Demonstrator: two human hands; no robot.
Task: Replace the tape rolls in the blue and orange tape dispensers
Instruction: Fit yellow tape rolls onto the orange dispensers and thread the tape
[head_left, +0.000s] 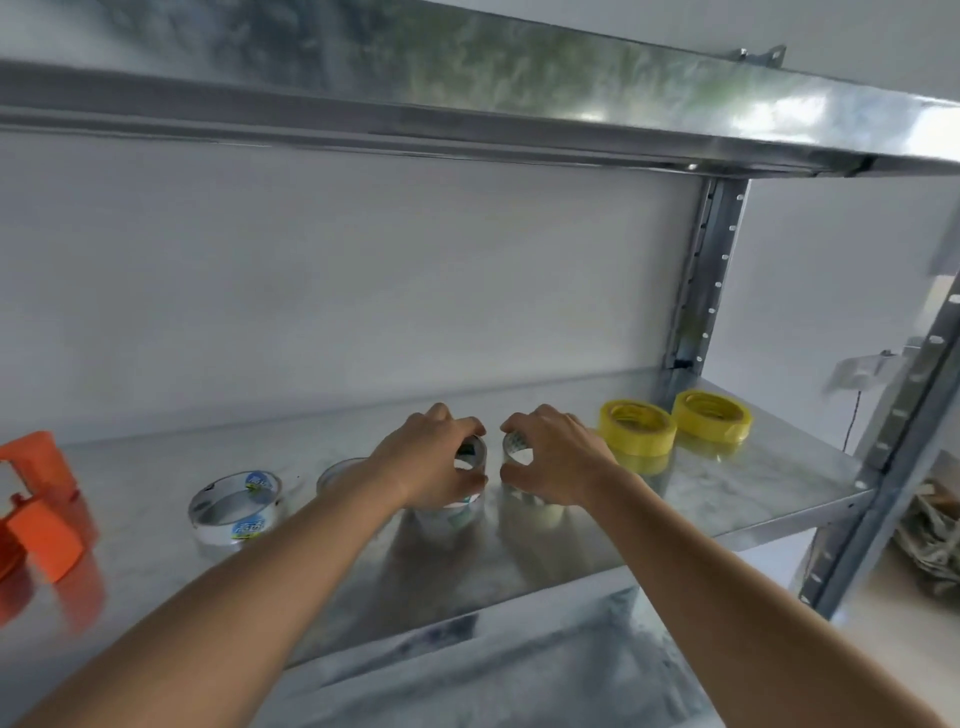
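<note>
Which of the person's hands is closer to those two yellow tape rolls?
The right hand: the yellow tape rolls lie just beyond its knuckles. The left hand is farther, on the other side of the right hand.

L hand (435, 457) gripping clear roll (470, 457), R hand (553, 457) gripping 2nd roll (515, 451), yellow rolls (636, 427) nearby

Head-height view, close over shelf (727, 499)

Glossy galvanised metal shelf (727, 499) (mottled sheen); clear shiny tape roll (236, 506); orange plastic dispenser (41, 514).
</note>
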